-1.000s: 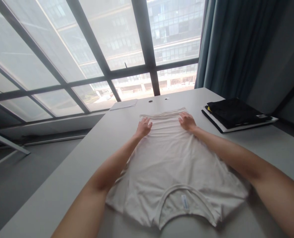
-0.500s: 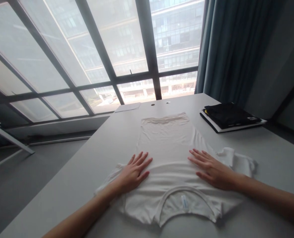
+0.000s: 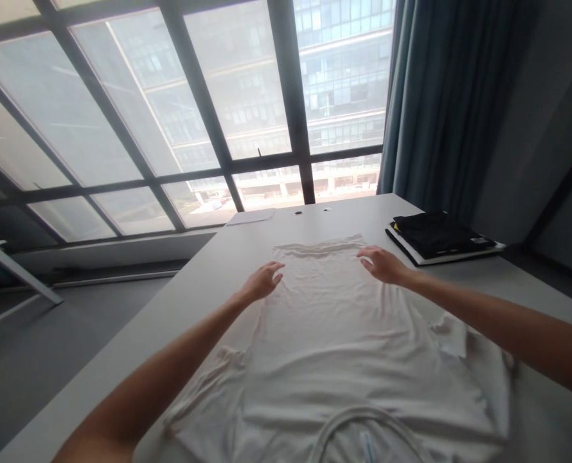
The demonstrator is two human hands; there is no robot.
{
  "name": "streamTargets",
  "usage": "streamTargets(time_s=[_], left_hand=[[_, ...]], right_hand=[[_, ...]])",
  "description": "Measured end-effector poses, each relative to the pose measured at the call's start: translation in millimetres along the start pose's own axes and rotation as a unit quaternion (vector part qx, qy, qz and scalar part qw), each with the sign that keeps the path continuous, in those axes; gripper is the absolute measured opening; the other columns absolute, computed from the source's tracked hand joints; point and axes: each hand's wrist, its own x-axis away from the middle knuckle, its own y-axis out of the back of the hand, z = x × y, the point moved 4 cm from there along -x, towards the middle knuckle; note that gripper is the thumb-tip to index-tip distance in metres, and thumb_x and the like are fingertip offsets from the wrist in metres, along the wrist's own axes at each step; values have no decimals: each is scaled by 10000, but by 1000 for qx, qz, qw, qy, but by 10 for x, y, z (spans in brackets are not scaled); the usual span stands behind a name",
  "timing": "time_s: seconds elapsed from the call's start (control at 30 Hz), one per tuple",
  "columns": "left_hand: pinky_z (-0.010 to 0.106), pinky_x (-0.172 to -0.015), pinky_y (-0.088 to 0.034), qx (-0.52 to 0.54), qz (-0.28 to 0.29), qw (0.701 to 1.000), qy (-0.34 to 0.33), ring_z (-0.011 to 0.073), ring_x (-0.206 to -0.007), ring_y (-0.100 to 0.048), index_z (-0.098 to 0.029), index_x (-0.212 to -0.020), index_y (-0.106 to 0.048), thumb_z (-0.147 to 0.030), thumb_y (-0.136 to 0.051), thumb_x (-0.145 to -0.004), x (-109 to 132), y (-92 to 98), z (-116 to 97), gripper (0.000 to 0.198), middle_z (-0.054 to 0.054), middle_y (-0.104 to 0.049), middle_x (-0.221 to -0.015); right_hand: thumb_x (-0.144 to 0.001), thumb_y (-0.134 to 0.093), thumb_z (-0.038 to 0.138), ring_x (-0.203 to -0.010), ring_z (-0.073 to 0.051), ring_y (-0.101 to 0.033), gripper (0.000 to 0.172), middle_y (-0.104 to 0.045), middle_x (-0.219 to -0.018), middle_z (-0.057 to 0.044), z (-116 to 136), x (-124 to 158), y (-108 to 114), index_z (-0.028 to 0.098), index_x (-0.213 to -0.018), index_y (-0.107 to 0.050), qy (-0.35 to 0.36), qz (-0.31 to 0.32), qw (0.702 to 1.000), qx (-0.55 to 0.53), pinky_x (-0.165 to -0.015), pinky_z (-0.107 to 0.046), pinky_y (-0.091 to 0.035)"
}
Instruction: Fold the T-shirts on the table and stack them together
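Observation:
A white T-shirt (image 3: 319, 328) lies spread on the table, its neckline nearest me and its gathered hem at the far end. My left hand (image 3: 263, 281) is at the shirt's left edge just short of the hem, fingers loosely bent and the thumb apart from them. Across from it, my right hand (image 3: 385, 265) is over the right edge near the hem, thumb also apart from the fingers. No cloth shows gripped in either hand; whether the fingertips touch the shirt I cannot tell. Sleeve cloth is bunched on both sides.
On the white table (image 3: 189, 283), a stack of folded dark and white clothes (image 3: 443, 235) sits at the right. White paper (image 3: 252, 217) lies at the far left corner. Windows and a blue curtain (image 3: 430, 103) stand beyond the table.
Both hands have left the middle of the shirt, where they lay flat, and moved forward to its far end near the hem. The view has shifted, with the neckline now lower.

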Motion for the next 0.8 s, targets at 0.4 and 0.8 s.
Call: streamTargets(time_s=[0.4,0.8], left_hand=[[317,-1094,-425,-18,-34,982,184,228,-1214,-622,-208,-1237,-711,-204,-546,-927,-1483,-463,1024,352,88,-708,-1263],[284,-1012,-462,-4,-64,968,244,235,-1121,-650,-187,-1066,-782,-303,-597,-914,-1627,-632,1247,266,97,-750,-1150]], right_hand=[[-943,-532,233,-1207,-248,-597,341,-704,-1261,-105,-1126,-1510,-662,195,-1230,-713,-210,75,973,68,-1008,-345,-464],[-888,-607,269,-1162,-307,-593,234,-720,-1170,-132,-1429,-1653,-855,205,-1036,-777,-274,46,957,82,-962,-436,-478]])
